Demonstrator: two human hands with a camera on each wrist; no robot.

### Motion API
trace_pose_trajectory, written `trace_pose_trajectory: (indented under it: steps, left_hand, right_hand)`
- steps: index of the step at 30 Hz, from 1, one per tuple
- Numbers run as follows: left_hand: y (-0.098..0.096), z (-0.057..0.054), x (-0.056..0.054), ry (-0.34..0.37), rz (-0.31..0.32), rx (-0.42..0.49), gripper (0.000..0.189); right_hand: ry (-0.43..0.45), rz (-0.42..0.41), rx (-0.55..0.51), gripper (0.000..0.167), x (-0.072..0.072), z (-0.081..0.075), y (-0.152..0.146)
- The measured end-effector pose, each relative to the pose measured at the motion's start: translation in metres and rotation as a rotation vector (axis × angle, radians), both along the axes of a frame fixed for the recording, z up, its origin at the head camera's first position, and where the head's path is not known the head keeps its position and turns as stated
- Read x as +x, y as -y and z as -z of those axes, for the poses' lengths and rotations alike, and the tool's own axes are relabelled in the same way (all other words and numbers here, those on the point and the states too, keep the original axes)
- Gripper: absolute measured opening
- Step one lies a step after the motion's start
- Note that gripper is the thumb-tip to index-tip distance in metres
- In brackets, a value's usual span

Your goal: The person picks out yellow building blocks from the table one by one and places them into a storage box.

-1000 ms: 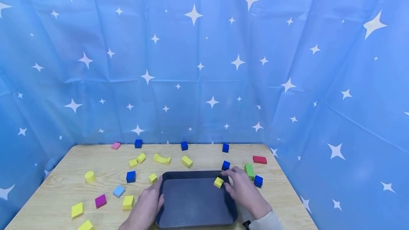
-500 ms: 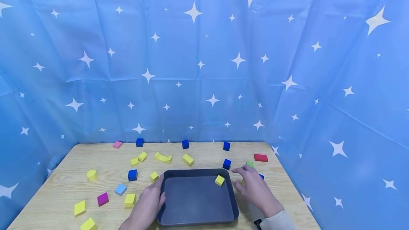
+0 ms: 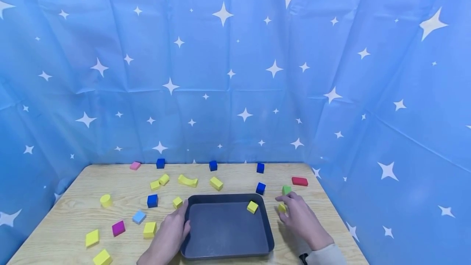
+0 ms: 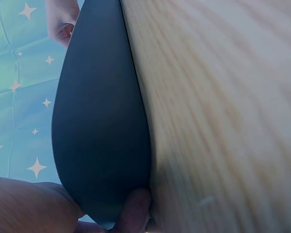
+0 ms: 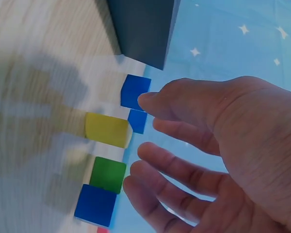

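A dark grey tray (image 3: 228,232) lies on the table, with one yellow block (image 3: 252,207) inside near its far right corner. My left hand (image 3: 167,232) grips the tray's left side, thumb toward the inside of the rim; the left wrist view shows a fingertip (image 4: 136,206) against the outer wall. To the right of the tray, my right hand (image 3: 303,220) hovers at another yellow block (image 5: 108,130), fingers spread and apart from it. A green block (image 5: 108,174) and a blue block (image 5: 95,205) stand beside that yellow one.
Blue cubes (image 3: 260,188) and a red block (image 3: 299,181) lie beyond the right hand. Left of and behind the tray are several yellow pieces, a magenta block (image 3: 118,228), a light blue block (image 3: 139,217) and a pink block (image 3: 135,166). A starred blue curtain (image 3: 235,72) hangs behind the table.
My right hand has moved right, from the tray's right rim beside the yellow block inside it to the yellow block outside the tray. The left hand has stayed on the tray.
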State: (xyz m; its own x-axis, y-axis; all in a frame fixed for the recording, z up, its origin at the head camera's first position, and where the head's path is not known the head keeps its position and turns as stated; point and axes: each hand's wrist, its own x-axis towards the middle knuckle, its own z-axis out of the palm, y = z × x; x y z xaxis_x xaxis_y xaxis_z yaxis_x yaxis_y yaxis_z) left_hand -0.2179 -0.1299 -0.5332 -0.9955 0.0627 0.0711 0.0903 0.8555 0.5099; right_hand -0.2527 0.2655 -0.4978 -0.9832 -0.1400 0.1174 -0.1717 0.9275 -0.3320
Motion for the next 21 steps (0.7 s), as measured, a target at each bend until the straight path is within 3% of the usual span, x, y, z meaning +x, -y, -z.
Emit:
trace_pose_trajectory:
  steps: [11,21]
  left_hand:
    - [0.001,-0.002,0.000,0.005,-0.001,0.007,0.064]
    - [0.000,-0.001,-0.002,0.018,-0.004,0.009,0.063]
  right_hand:
    - [0.054,-0.011,-0.024,0.042,-0.013,0.010,0.006]
    - [0.159,0.002,-0.055,0.030,-0.027,0.016,0.015]
